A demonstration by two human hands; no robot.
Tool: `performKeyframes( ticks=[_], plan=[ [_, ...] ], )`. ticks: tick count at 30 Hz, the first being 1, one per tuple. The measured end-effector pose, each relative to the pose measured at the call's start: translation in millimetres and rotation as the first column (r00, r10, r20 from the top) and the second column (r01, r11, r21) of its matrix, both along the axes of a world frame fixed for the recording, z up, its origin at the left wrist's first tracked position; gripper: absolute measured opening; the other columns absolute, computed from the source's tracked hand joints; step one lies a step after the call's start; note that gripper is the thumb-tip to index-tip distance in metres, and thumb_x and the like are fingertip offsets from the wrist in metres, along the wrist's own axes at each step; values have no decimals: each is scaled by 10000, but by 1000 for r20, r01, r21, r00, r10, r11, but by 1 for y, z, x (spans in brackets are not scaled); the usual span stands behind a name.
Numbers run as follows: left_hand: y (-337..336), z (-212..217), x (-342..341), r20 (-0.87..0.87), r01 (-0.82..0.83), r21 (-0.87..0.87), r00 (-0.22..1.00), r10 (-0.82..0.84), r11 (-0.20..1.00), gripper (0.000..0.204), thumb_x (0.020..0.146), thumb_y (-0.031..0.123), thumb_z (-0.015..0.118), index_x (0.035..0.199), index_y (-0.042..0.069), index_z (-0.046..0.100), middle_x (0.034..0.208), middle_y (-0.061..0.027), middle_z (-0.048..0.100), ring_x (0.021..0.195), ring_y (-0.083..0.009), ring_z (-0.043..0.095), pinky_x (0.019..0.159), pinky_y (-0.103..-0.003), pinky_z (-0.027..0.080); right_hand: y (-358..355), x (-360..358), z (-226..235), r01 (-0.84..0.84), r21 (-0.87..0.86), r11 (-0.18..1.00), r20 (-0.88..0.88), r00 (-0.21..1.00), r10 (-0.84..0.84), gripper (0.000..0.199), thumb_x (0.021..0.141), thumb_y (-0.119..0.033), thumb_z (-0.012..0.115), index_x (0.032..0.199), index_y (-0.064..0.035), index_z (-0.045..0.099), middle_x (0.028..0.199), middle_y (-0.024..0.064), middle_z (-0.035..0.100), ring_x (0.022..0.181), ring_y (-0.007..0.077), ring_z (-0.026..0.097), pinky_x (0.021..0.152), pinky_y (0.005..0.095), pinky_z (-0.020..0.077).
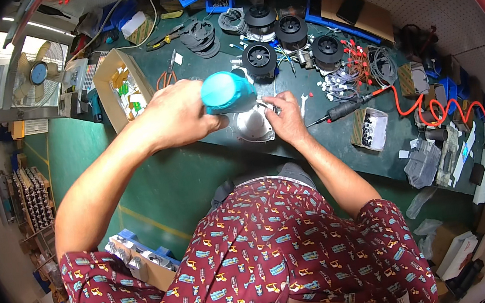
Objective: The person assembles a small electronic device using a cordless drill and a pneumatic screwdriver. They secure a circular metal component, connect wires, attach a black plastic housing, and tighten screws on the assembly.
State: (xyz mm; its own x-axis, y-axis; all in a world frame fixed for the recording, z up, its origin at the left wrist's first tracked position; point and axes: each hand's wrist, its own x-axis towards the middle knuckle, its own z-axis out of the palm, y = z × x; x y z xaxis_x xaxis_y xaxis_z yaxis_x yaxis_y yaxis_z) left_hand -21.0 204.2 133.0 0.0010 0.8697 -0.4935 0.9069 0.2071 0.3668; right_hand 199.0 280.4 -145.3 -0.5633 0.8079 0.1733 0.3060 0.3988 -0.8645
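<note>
My left hand (179, 114) is closed round the handle of a teal heat gun (224, 92), whose rounded back end faces up. Its front reaches toward my right hand (287, 118) and hides part of what lies beyond. The fingers of my right hand pinch a thin wire end by the rim of a silver metal motor housing (253, 127). That round housing sits near the bench's front edge, below the heat gun. Just right of my right hand lies a small wrench (304, 103).
Black fan wheels (259, 58) stand behind the housing. To the right lie bundled wires (341, 84), a black screwdriver-like tool (344, 110) and a coiled orange hose (430, 114). An open carton (109, 77) and orange-handled scissors (166, 77) are at left. A small parts box (379, 131) sits near the front edge.
</note>
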Motion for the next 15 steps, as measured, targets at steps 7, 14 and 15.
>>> performKeyframes(
  ticks=[7, 14, 15],
  plan=[
    [-84, -20, -23, 525, -368, 183, 820, 226, 911, 409, 878, 148, 829, 1260, 66, 712, 1173, -56, 737, 1007, -144, 679, 945, -317, 541, 17, 30, 34, 27, -823, 568, -312, 813, -491, 286, 1007, 57, 514, 1260, 112, 636, 1200, 233, 692, 1043, 291, 727, 910, 353, 622],
    [-165, -88, -13, 747, -730, -214, 307, 591, 649, 415, 887, 247, 849, 1224, 68, 685, 1077, -23, 713, 933, -129, 652, 837, -317, 562, -4, 19, 65, -106, -865, 490, -319, 870, -376, 222, 995, -194, 712, 1060, 9, 650, 904, 114, 721, 750, 167, 710, 615, 258, 594],
    [-167, -89, -11, 768, -727, -225, 278, 577, 648, 373, 896, 237, 837, 1194, 69, 688, 1052, -15, 710, 893, -107, 646, 796, -298, 556, -3, 17, 65, -118, -860, 497, -319, 884, -342, 217, 992, -211, 719, 1032, -8, 652, 862, 91, 718, 703, 138, 691, 575, 238, 572]
  ],
)
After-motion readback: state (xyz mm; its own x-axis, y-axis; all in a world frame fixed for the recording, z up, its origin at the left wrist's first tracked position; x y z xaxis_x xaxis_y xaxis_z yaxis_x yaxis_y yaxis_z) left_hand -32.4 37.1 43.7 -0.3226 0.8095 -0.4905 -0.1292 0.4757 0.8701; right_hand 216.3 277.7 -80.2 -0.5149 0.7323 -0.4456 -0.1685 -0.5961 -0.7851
